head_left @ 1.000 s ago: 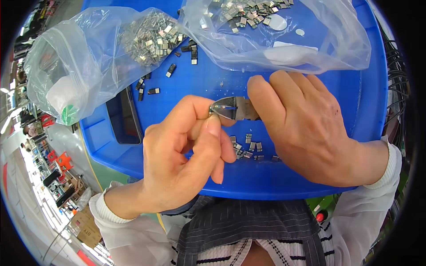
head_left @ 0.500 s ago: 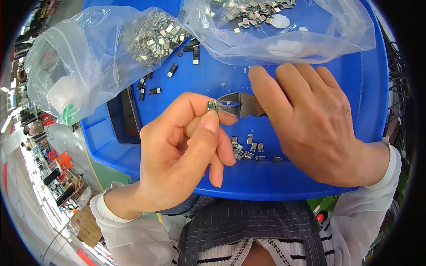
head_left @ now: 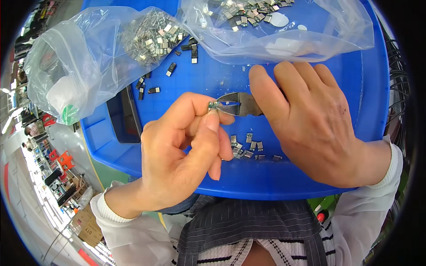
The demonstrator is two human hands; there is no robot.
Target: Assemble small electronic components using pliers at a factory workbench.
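Observation:
My left hand (head_left: 175, 153) is closed in a pinch, thumb against forefinger, on a small green circuit board (head_left: 212, 106). My right hand (head_left: 313, 122) wraps round metal nippers (head_left: 249, 105), whose handles are hidden under the palm. The tips of the nippers point left and meet the board at my left fingertips; blue shows through between the jaws. Below the jaws, on the blue tray (head_left: 266, 179), lie several small connector boards (head_left: 249, 154) with silver metal shells.
A clear plastic bag (head_left: 100, 48) full of connector pieces lies at the upper left. Another clear bag (head_left: 330, 42) with similar pieces lies at the upper right. Several black-bodied connectors (head_left: 171, 69) are scattered between. A dark phone-like slab (head_left: 123, 117) rests at the tray's left.
The lower fingers of my left hand have drawn up slightly. Both hands keep nearly the same place, with the nippers still at the small circuit board.

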